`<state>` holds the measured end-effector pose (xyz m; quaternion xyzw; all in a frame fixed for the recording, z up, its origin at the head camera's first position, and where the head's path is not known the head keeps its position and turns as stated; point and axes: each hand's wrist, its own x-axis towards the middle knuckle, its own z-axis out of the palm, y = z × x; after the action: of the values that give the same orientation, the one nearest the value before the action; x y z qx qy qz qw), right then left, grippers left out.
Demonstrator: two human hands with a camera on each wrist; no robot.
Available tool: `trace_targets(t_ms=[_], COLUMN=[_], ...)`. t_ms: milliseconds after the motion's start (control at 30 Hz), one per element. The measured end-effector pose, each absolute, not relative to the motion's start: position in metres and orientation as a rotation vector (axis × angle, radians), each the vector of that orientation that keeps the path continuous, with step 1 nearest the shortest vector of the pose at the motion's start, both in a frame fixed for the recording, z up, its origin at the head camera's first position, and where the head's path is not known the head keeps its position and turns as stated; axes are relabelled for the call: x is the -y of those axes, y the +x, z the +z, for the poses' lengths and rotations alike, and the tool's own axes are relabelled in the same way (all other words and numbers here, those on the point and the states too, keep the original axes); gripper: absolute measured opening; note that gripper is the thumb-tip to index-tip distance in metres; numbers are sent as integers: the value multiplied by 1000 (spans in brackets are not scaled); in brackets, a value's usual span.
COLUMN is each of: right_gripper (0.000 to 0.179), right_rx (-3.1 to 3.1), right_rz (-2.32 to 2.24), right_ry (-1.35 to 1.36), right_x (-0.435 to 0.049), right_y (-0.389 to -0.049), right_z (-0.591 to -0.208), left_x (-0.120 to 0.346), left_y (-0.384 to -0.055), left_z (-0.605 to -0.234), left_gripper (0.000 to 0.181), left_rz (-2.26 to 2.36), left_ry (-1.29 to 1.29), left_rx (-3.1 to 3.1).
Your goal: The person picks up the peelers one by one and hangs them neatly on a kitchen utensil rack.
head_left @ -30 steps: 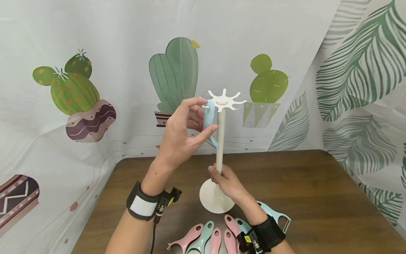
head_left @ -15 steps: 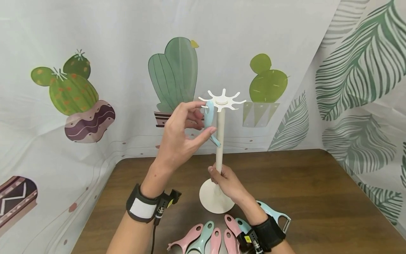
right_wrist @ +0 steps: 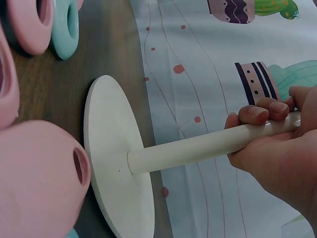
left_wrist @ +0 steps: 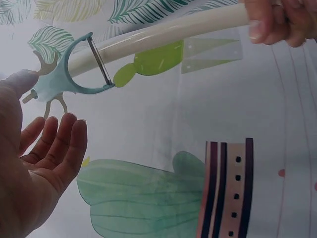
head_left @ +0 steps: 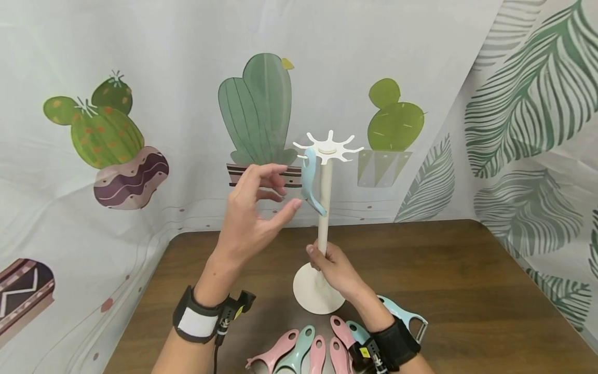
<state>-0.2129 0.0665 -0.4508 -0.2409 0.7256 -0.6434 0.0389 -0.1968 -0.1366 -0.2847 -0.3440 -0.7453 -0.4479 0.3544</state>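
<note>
Two hands were observed. The left hand (head_left: pixel 252 213) was empty, its thumb spread from loosely bent fingers, just beside one light-blue peeler (head_left: pixel 308 179). That peeler hung by the hole in its handle from one prong of a white stand (head_left: pixel 325 202), cutting head downward near the pole. The right hand (head_left: pixel 334 267) gripped the same pole, low down, above the one round base (head_left: pixel 310 293). Eight prongs (head_left: pixel 327 149) were counted at the top.

Nearer the wearer, on one brown table (head_left: pixel 444 280), lay at least four pink peelers (head_left: pixel 317 353), one green peeler (head_left: pixel 301 347), one teal handle (head_left: pixel 357 331) partly hidden by the right wrist, and one second light-blue peeler (head_left: pixel 399 313) beyond that forearm. Two black wristbands (head_left: pixel 397 343) were worn, one per arm. Behind stood a pale cloth (head_left: pixel 327 41) printed with three whole cacti and leaves
</note>
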Motion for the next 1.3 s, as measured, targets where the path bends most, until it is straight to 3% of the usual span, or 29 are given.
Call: trace_targets(t_ms=[533,1300], right_gripper=[33,32], right_rx=[-2206,-2188], right_rz=[-1981,-1992], right_ry=[-722,-690], right_x=[-65,-65], right_y=[-214,-214], right_z=[-450,-452], left_x=[168,176], left_y=[-178,-151], left_z=[-329,-416], left_gripper=[47,44], left_rz=[-1049,-961], left_ry=[-808,-748], left_rx=[2100,2350])
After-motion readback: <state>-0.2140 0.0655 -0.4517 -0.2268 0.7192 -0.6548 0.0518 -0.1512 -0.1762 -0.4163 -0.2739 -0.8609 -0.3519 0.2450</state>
